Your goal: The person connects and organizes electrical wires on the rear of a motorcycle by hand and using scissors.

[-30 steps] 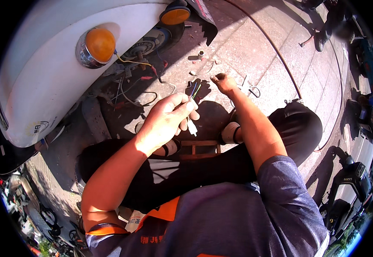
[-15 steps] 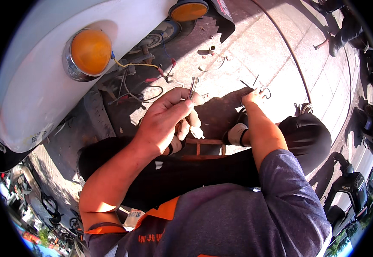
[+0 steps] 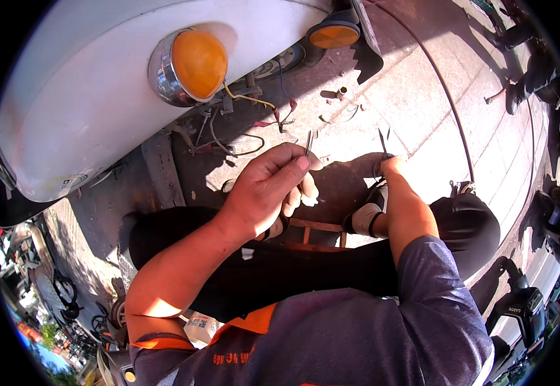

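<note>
Scissors [image 3: 383, 142] have turned, gripped in the right hand [image 3: 392, 166], well right of the amber lamp [image 3: 200, 64]. Nearer that lamp, the left hand [image 3: 268, 183] pinches thin wires [image 3: 309, 142]; steady, exposed tips seem best

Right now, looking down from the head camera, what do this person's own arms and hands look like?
Both the left hand and right hand are bare, without gloves, and no watch shows on either wrist. The forearms are uncovered below a dark grey-blue short-sleeved shirt. The left sleeve has an orange cuff band; the right sleeve looks plain.
</note>
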Demonstrator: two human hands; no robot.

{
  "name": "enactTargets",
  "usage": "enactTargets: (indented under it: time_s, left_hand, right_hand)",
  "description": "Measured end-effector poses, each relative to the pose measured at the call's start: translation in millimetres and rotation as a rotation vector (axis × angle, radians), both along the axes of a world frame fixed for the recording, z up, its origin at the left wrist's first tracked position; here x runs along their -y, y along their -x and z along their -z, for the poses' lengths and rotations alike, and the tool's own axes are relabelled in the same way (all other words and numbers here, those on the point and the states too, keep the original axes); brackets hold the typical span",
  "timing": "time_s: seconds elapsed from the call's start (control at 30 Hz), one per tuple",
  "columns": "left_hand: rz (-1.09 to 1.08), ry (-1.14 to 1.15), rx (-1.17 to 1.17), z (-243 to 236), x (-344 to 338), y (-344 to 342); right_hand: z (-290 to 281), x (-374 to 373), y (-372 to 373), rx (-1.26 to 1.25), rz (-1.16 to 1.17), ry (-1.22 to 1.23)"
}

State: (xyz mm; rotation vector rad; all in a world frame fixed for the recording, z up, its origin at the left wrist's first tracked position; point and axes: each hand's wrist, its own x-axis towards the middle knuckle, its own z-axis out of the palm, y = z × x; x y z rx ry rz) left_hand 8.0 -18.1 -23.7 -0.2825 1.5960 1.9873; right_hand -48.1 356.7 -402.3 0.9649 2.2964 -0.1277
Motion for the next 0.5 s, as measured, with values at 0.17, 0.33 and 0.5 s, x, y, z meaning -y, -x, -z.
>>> enactTargets:
  time_s: [0.17,0.33,0.5]
  left_hand:
    - [0.027,-0.017,-0.012,5.6,0.0,1.7]
    - [0.027,-0.001,-0.008,1.8,0.6,-4.5]
    - [0.042,-0.079,-0.006,10.1,-6.9,-3.4]
  right_hand:
    - [-1.4,8.8,-6.3,0.011,-0.179,-0.128]
    - [-21.0,32.9,-14.4,-0.194,-0.223,-0.062]
    - [-27.2,32.5,4.1,-0.301,0.057,0.036]
